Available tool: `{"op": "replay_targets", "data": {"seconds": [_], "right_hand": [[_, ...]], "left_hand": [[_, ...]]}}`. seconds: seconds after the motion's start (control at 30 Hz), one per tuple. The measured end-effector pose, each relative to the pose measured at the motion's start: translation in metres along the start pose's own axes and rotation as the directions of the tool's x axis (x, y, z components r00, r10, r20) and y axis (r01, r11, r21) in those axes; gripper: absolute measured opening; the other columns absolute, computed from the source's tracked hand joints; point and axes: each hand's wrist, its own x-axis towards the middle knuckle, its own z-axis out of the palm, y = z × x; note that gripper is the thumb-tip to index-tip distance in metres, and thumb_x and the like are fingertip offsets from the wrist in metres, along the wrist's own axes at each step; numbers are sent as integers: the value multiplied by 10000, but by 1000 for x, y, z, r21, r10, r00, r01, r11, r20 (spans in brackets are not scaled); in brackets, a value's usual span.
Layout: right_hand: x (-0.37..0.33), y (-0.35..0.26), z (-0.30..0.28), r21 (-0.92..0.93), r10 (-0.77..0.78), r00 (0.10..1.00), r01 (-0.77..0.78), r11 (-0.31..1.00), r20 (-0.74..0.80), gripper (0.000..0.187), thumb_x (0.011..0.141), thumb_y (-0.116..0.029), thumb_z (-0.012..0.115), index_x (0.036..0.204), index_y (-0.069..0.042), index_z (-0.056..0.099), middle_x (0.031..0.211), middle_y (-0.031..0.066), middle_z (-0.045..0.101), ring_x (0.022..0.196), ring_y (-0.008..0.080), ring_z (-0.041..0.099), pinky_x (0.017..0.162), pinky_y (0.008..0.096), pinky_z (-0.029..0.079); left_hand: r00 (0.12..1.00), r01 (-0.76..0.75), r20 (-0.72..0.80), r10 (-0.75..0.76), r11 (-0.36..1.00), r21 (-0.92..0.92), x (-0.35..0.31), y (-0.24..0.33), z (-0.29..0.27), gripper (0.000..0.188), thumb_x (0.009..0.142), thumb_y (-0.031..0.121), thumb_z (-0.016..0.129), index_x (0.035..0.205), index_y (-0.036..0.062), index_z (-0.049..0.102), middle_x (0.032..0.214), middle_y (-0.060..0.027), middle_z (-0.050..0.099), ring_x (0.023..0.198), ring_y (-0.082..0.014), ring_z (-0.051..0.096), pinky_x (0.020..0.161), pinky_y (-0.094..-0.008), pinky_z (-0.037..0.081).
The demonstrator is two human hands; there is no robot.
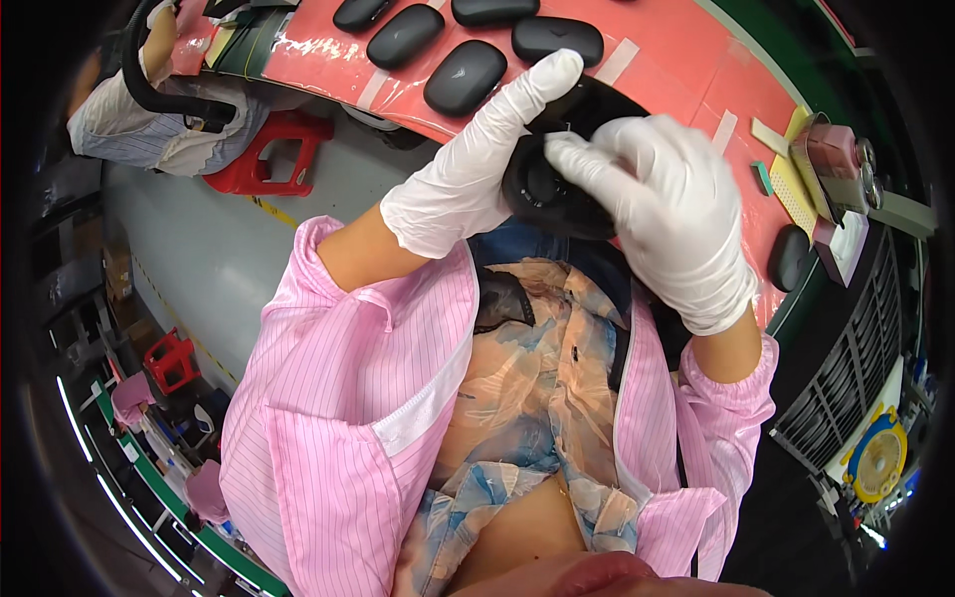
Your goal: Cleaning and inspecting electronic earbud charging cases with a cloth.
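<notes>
Hands: left hand [468, 164] round black case [537, 189], thumb outstretched, seemingly steadying it; right hand [671, 209] half-curled over case, hold unclear. Rounded cases [466, 78] on bench [686, 85] beyond case.

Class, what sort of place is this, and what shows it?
Probably a factory workroom: several similar black cases lie on a red-covered bench, and a yellow line marks the grey floor.

No lettering is coming through legibly here! Just left of top centre in the frame, a rounded black case [466, 82] is showing a small pale mark [459, 75], too tiny to make out.
</notes>
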Motion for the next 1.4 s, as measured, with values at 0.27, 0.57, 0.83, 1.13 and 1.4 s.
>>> {"op": "replay_targets", "data": {"seconds": [0.27, 0.57, 0.83, 1.13, 1.4], "right_hand": [[-38, 28, -26, 349, 309, 946, -259, 901, -97, 241, 829, 51, 625, 1052, -26, 670, 995, 92, 659, 909, 228, 653, 820, 321, 514], [-88, 20, 32, 857, 870, 491, -432, 282, -39, 201, 911, -18, 608, 1096, 57, 632, 1115, 137, 651, 1110, 225, 606, 1020, 353, 436], [-64, 12, 27, 892, 899, 402, -321, 317, -175, 197, 925, -23, 589, 1096, 66, 629, 1174, 151, 642, 1039, 186, 616, 942, 320, 461], [-54, -5, 35, 208, 427, 795, -373, 904, -430, 344, 738, 90, 620, 1028, -73, 704, 848, 40, 564, 756, 174, 556, 647, 304, 446], [-66, 12, 45, 894, 819, 552, -276, 353, -153, 244, 919, -25, 573, 1149, 36, 625, 1085, 99, 641, 916, 120, 571, 842, 252, 451]], "left_hand": [[990, 100, 114, -78, 974, -202, 0, 2, 0, 714, 940, 624, 403, 1343, 40, 482, 1172, -197, 632, 984, -388, 665, 822, -502, 583], [978, 161, 166, -124, 959, -234, 3, -2, -1, 758, 933, 647, 381, 1398, 50, 428, 1229, -201, 603, 1039, -426, 634, 846, -548, 563], [988, 124, -54, -147, 942, -312, 4, -18, 11, 290, 941, 221, 577, 1138, 8, 564, 1149, -143, 607, 1076, -250, 628, 908, -441, 560], [967, 168, -117, -227, 909, -382, 8, -35, 5, 217, 956, 233, 548, 1016, 28, 586, 976, -102, 649, 837, -203, 661, 784, -325, 571], [946, 325, 123, -301, 862, -389, 14, -34, 1, 326, 955, 192, 534, 1232, 21, 538, 1150, -135, 622, 1023, -270, 643, 814, -356, 569]]}}
